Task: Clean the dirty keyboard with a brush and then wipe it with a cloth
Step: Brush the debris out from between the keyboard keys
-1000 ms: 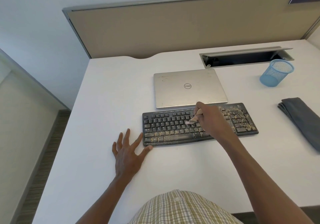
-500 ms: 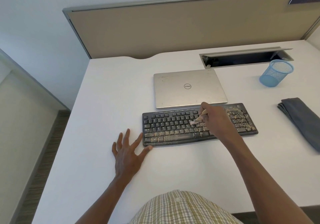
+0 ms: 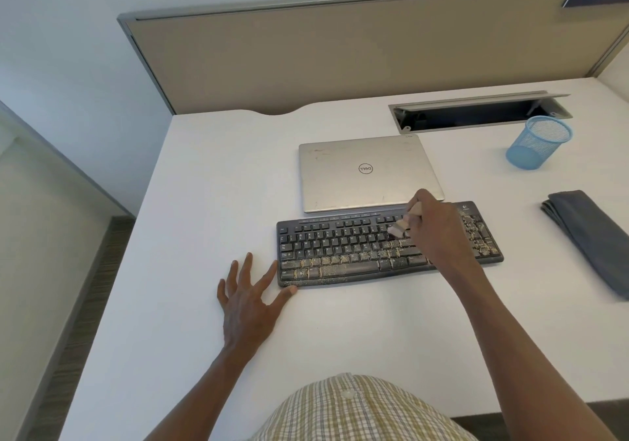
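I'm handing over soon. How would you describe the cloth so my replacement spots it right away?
Start from the white desk and go to its right edge, past the keyboard. The cloth lies there flat and folded into a long strip, nearer than the blue mesh cup. It is the only dark grey fabric item.

Head-worn view; looks forward and down over desk (image 3: 190, 202).
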